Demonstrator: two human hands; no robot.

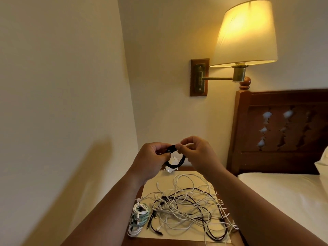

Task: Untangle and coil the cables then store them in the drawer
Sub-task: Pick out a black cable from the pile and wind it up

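Cable (172,148) black, small round coil, perhaps multi-turn, in hands (150,157) (197,153)

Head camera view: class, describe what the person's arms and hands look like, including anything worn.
The left hand and right hand are ungloved. The left arm and right arm show no sleeves up to the frame edge. No watch or bracelet at either wrist.
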